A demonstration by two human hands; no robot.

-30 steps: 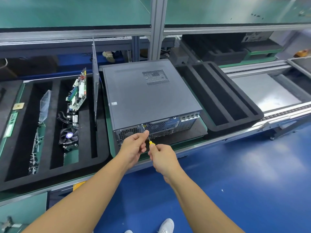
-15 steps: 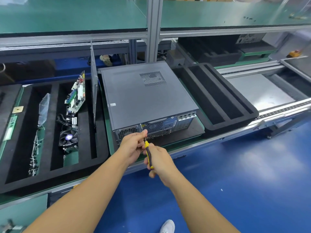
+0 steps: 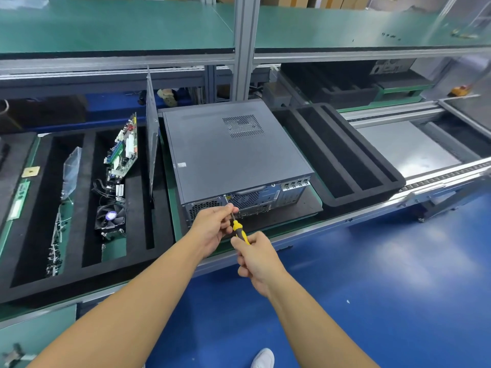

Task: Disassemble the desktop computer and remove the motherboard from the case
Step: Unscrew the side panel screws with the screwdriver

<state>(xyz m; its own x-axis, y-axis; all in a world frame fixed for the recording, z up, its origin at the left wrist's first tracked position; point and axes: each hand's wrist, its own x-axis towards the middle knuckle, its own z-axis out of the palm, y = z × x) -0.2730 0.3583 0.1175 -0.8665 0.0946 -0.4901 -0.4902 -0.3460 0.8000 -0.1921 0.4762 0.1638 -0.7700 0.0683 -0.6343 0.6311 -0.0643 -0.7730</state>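
A grey desktop computer case [image 3: 228, 155] lies flat on a dark mat on the conveyor, lid on, rear panel facing me. My right hand [image 3: 256, 258] grips the yellow-and-black handle of a screwdriver [image 3: 240, 232], whose shaft points up toward the rear panel's top edge. My left hand [image 3: 214, 225] pinches the shaft near the tip, right in front of the rear panel beside the fan grille. The tip itself is hidden by my left fingers.
To the left, a black foam tray [image 3: 79, 251] holds a motherboard [image 3: 123, 150], a cooler fan [image 3: 110, 216], a plastic bag and a side panel [image 3: 152, 134] standing upright. An empty black foam tray [image 3: 337, 152] lies to the right. A green shelf runs overhead.
My right hand has drawn back a little, so more of the yellow handle shows. My left hand stays pinched at the shaft near the rear panel. The view has shifted slightly.
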